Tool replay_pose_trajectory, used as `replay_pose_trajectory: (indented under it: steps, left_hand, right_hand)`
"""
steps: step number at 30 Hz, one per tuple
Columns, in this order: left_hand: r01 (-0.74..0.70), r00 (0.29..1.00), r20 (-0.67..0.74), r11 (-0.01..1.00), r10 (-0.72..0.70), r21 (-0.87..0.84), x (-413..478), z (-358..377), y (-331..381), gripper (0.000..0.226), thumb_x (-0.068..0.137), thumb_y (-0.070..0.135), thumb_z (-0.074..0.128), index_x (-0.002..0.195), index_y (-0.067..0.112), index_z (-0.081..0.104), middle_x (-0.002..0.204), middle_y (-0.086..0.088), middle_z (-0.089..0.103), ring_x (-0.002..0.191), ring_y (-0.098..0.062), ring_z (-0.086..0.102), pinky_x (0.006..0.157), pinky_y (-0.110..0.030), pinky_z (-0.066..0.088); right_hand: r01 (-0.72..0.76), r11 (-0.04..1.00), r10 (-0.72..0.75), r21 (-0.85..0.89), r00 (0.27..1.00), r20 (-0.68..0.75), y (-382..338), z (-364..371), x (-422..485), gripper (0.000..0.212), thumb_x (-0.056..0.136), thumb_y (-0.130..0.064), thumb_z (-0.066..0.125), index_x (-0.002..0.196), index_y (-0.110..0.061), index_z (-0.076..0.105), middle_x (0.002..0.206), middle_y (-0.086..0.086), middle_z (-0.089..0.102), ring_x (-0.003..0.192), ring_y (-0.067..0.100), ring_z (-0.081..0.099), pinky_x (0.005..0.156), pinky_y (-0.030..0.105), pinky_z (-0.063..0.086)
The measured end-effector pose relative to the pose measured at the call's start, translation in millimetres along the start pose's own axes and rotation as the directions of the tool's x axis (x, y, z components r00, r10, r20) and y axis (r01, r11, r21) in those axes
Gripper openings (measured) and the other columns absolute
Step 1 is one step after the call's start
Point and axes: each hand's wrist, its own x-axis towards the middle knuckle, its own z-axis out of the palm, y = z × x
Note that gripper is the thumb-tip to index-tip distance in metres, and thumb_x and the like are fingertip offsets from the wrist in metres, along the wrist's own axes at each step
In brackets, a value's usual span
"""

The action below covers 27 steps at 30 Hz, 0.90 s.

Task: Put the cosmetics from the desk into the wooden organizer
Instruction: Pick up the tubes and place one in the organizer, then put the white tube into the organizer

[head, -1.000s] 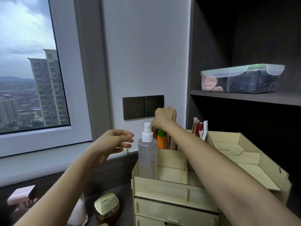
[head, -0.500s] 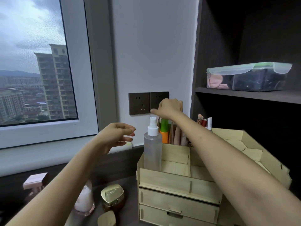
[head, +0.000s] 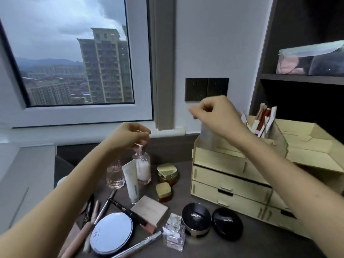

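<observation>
The left hand (head: 130, 135) closes its fingers around the cap of a pump bottle (head: 143, 168) standing on the desk (head: 186, 194) among crowded cosmetics, left of the wooden organizer (head: 232, 175). Risk: lifting by the cap may loosen it, or the bottle may topple the white tube (head: 131, 180) beside it. The right hand (head: 216, 114) hovers above the organizer, fingers curled loosely; whether they pinch anything cannot be told. Lettering on the two black compacts (head: 196, 217) is inverted and illegible.

- White lettering, upside down, on lid of black round compact (head: 196, 216): seems to read "AGE 20'S".
- White print on smaller black compact (head: 227, 220): too blurred to read.
</observation>
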Motion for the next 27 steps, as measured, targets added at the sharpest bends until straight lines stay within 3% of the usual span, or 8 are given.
replay_pose_trajectory:
  steps: [3,5,7,10,13,15,21,27]
  left_hand:
    - [0.018,0.998,-0.062,1.000,-0.017,0.013,-29,-13,-22,0.010,0.087,0.004,0.059,0.080,0.010,0.063,0.071,-0.005,0.064,0.054,-0.007,0.058,0.046,-0.008,0.046]
    - [0.011,0.996,-0.094,0.998,-0.005,0.058,-47,-22,-35,0.008,0.085,0.002,0.060,0.081,0.007,0.066,0.069,-0.006,0.066,0.059,-0.013,0.057,0.053,-0.014,0.048]
    - [0.021,0.992,-0.128,0.994,-0.007,0.110,-63,-31,-47,0.008,0.085,0.002,0.060,0.086,0.002,0.068,0.074,-0.013,0.068,0.065,-0.016,0.059,0.062,-0.022,0.049]
    - [0.052,0.972,-0.234,0.978,-0.003,0.202,-79,-42,-60,0.013,0.082,0.002,0.060,0.077,0.009,0.069,0.067,-0.008,0.066,0.054,-0.008,0.057,0.056,-0.018,0.048]
    - [0.102,0.941,-0.338,0.965,-0.015,0.240,-89,-54,-69,0.016,0.080,-0.001,0.057,0.078,0.009,0.070,0.072,-0.012,0.067,0.063,-0.021,0.058,0.064,-0.028,0.047]
    - [0.132,0.913,-0.409,0.947,0.000,0.294,-95,-65,-73,0.018,0.080,-0.001,0.054,0.086,0.004,0.070,0.080,-0.015,0.068,0.072,-0.026,0.060,0.069,-0.030,0.048]
    - [0.183,0.880,-0.476,0.928,-0.007,0.324,-110,-94,-80,0.017,0.082,0.002,0.054,0.087,0.007,0.069,0.082,-0.015,0.066,0.072,-0.025,0.057,0.063,-0.026,0.044]
    - [0.196,0.898,-0.439,0.929,-0.041,0.314,-115,-105,-80,0.017,0.084,0.002,0.054,0.093,0.003,0.068,0.089,-0.018,0.068,0.075,-0.023,0.061,0.060,-0.024,0.045]
  right_hand:
    - [-0.024,1.000,0.027,-0.012,0.941,0.337,-3,36,-38,0.027,0.086,-0.033,0.062,0.062,-0.019,0.066,0.057,-0.009,0.060,0.056,0.003,0.053,0.056,0.022,0.039]
    - [-0.018,0.998,0.043,-0.056,0.879,0.475,4,61,-55,0.019,0.083,-0.031,0.065,0.067,-0.021,0.068,0.063,-0.012,0.062,0.062,0.003,0.056,0.060,0.021,0.040]
    - [-0.010,0.996,0.058,-0.094,0.851,0.522,9,87,-66,0.012,0.082,-0.030,0.066,0.086,-0.020,0.070,0.074,-0.011,0.063,0.075,0.009,0.061,0.067,0.024,0.043]
    - [0.027,0.993,0.040,-0.116,0.843,0.537,6,126,-67,0.045,0.085,-0.029,0.062,0.128,-0.022,0.051,0.111,0.001,0.062,0.104,0.021,0.058,0.083,0.030,0.043]
    - [0.101,0.992,-0.039,-0.074,0.812,0.582,-4,158,-57,0.057,0.090,-0.019,0.053,0.143,-0.026,0.031,0.142,0.007,0.042,0.125,0.027,0.046,0.100,0.037,0.038]
    - [0.112,0.990,-0.038,-0.086,0.797,0.603,-7,173,-49,0.052,0.093,-0.015,0.048,0.142,-0.024,0.034,0.144,0.008,0.040,0.128,0.028,0.043,0.103,0.037,0.036]
    - [0.088,0.993,-0.036,-0.074,0.848,0.529,-12,179,-41,0.018,0.089,-0.016,0.052,0.102,-0.011,0.063,0.109,0.013,0.064,0.100,0.029,0.058,0.076,0.031,0.040]
    - [0.090,0.995,-0.066,-0.050,0.932,0.356,-21,164,-43,0.020,0.085,-0.020,0.061,0.086,-0.004,0.072,0.091,0.010,0.069,0.088,0.025,0.063,0.075,0.031,0.043]
